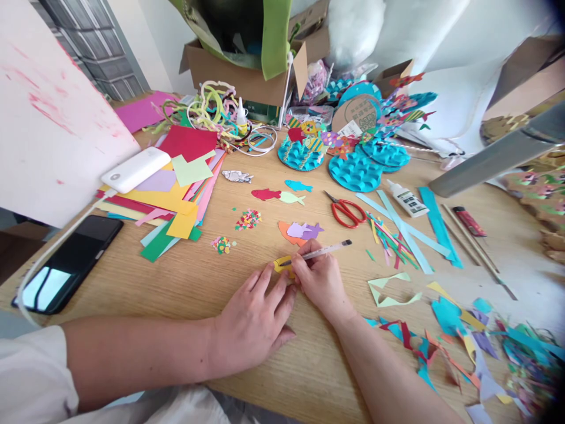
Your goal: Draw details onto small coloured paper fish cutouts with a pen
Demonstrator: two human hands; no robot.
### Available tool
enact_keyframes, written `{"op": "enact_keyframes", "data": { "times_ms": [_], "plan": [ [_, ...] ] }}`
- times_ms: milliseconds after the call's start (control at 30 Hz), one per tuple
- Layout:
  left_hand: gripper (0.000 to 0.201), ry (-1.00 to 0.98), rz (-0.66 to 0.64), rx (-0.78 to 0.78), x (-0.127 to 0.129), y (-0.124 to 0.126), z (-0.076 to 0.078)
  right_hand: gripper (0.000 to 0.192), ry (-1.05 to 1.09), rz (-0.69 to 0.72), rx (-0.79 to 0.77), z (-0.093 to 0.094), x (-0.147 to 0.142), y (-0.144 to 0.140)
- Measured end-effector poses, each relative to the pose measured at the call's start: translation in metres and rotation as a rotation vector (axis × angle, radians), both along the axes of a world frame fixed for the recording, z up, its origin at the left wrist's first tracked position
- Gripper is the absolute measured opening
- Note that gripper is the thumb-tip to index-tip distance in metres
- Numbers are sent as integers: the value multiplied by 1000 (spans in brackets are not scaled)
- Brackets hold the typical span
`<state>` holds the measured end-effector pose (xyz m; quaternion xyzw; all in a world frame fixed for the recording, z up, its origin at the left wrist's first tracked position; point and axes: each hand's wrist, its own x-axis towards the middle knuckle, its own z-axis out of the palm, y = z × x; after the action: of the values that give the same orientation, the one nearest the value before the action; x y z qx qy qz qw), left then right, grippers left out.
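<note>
The right hand [324, 280] is gripping a slim, pale-barrelled pen [331, 248] in its fingers, while the left hand [253, 318], fingers extended, is touching a yellow paper cutout [283, 259], partly hidden, on the wooden tabletop [176, 288]. A white plastic bottle [408, 199] is showing an illegible label.
</note>
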<state>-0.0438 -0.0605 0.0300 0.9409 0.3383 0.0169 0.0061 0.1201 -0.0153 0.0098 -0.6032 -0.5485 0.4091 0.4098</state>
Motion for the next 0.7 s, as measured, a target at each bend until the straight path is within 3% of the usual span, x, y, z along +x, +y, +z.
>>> {"op": "enact_keyframes", "data": {
  "times_ms": [700],
  "plan": [
    [63,9,-5,10,0,0,1,11,0,-31,7,0,1,-1]
  ]
}}
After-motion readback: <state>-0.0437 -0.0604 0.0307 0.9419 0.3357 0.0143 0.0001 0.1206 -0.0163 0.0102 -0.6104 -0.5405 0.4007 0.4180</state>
